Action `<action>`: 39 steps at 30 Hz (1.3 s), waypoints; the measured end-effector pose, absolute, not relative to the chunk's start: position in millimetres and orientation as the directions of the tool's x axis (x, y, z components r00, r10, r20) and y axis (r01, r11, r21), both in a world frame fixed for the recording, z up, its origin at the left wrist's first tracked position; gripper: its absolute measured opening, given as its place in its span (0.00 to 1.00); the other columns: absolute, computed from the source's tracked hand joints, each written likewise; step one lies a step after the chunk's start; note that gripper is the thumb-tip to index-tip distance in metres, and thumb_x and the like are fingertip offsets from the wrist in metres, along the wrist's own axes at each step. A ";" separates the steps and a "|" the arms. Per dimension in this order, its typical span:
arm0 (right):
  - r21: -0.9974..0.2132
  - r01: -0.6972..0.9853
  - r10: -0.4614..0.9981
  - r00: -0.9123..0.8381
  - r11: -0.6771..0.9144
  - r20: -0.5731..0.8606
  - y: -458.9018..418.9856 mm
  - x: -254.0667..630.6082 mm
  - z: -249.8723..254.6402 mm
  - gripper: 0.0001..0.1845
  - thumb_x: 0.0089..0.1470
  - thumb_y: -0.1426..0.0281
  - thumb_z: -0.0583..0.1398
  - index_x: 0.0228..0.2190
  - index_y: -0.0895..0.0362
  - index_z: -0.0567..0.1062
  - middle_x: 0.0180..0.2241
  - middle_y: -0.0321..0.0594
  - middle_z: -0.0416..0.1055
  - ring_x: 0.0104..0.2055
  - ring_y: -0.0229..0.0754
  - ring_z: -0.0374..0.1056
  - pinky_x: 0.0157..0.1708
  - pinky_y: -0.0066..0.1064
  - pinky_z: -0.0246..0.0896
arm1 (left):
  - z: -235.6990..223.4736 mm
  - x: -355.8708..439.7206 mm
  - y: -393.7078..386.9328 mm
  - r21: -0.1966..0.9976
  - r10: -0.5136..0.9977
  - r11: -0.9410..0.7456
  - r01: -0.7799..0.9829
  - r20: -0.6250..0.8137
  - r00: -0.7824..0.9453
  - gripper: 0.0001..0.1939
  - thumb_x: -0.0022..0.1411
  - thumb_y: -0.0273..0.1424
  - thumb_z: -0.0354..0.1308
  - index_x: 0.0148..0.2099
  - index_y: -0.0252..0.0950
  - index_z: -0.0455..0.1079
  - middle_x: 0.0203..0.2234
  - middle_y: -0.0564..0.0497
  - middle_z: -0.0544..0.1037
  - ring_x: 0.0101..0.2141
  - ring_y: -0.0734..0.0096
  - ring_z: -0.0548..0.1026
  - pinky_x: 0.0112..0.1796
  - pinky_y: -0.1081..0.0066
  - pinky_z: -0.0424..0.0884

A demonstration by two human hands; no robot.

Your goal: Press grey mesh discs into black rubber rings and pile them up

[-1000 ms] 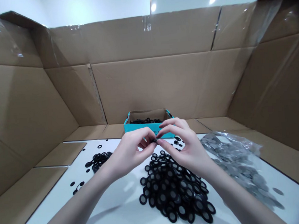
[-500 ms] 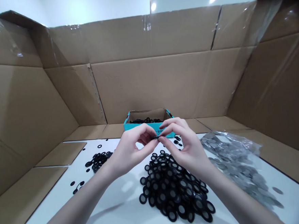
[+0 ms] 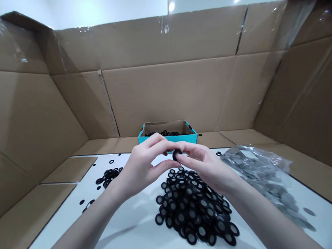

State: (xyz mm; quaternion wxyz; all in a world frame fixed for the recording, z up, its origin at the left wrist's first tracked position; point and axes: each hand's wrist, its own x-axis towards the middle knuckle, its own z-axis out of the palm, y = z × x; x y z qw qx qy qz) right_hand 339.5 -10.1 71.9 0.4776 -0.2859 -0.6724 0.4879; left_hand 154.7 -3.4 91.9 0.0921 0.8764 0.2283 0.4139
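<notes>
A small black rubber ring (image 3: 177, 154) stands face-on between my hands, pinched by the fingertips of my right hand (image 3: 204, 166) and touched by the fingers of my left hand (image 3: 143, 167). Just below my hands lies a large heap of black rings with grey centres (image 3: 193, 210). A smaller heap of black rings (image 3: 108, 177) lies to the left, beyond my left hand. To the right of my right hand sits a clear plastic bag of grey mesh discs (image 3: 260, 174).
A teal cardboard box (image 3: 167, 138) holding black rings stands behind my hands at the far edge of the white table (image 3: 77, 237). A few loose rings and a grey disc lie on the table. Brown cardboard sheets wall the back and sides.
The black ring has turned from edge-on to face-on between my fingers. My right hand has rotated and moved inward, and my left fingers now reach further across.
</notes>
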 end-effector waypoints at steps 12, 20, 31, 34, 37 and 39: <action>-0.910 0.039 0.853 -0.365 0.414 0.372 -7.5 339.7 68.7 0.11 0.54 0.59 0.60 0.30 0.54 0.73 0.46 0.43 0.69 0.46 0.46 0.66 0.41 0.38 0.64 | 91.2 151.8 -1.3 0.293 0.437 -0.899 0.325 0.647 0.625 0.11 0.64 0.22 0.55 0.46 0.40 0.71 0.40 0.49 0.67 0.37 0.73 0.71 0.38 0.74 0.71; -0.839 0.168 0.812 -0.403 0.518 0.421 -6.7 339.7 68.9 0.09 0.54 0.62 0.59 0.28 0.55 0.71 0.44 0.43 0.68 0.47 0.46 0.63 0.41 0.38 0.58 | 96.8 143.7 1.3 0.246 0.423 -0.906 0.345 0.500 0.755 0.16 0.66 0.26 0.54 0.55 0.42 0.68 0.45 0.47 0.67 0.43 0.69 0.69 0.43 0.70 0.70; -0.772 0.267 0.774 -0.481 0.577 0.412 -2.6 345.6 67.1 0.09 0.55 0.65 0.58 0.26 0.55 0.70 0.39 0.40 0.69 0.43 0.42 0.64 0.39 0.34 0.58 | 94.7 144.4 2.2 0.197 0.397 -0.918 0.344 0.467 0.790 0.16 0.68 0.21 0.45 0.49 0.38 0.71 0.44 0.46 0.68 0.44 0.67 0.69 0.41 0.69 0.70; -0.683 0.415 0.758 -0.565 0.601 0.325 3.0 357.9 65.0 0.04 0.55 0.68 0.58 0.30 0.55 0.71 0.36 0.38 0.71 0.40 0.41 0.66 0.40 0.33 0.60 | 96.2 139.3 5.3 0.220 0.437 -0.899 0.378 0.384 0.814 0.15 0.68 0.28 0.51 0.56 0.41 0.69 0.47 0.45 0.67 0.47 0.63 0.68 0.45 0.66 0.69; -0.497 0.710 0.827 -0.561 0.498 0.027 9.6 373.3 64.6 0.02 0.52 0.73 0.60 0.29 0.55 0.73 0.32 0.36 0.74 0.36 0.40 0.68 0.38 0.31 0.60 | 97.1 133.8 12.8 0.277 0.500 -0.863 0.422 0.352 0.791 0.20 0.66 0.36 0.56 0.60 0.43 0.65 0.50 0.45 0.66 0.50 0.61 0.67 0.49 0.65 0.67; -0.364 0.838 0.863 -0.483 0.407 -0.146 13.9 381.4 63.5 0.04 0.47 0.76 0.63 0.27 0.55 0.74 0.29 0.35 0.74 0.33 0.40 0.68 0.34 0.30 0.59 | 97.3 129.9 19.3 0.303 0.537 -0.840 0.451 0.344 0.770 0.19 0.66 0.37 0.56 0.58 0.42 0.67 0.50 0.45 0.67 0.50 0.62 0.67 0.50 0.64 0.67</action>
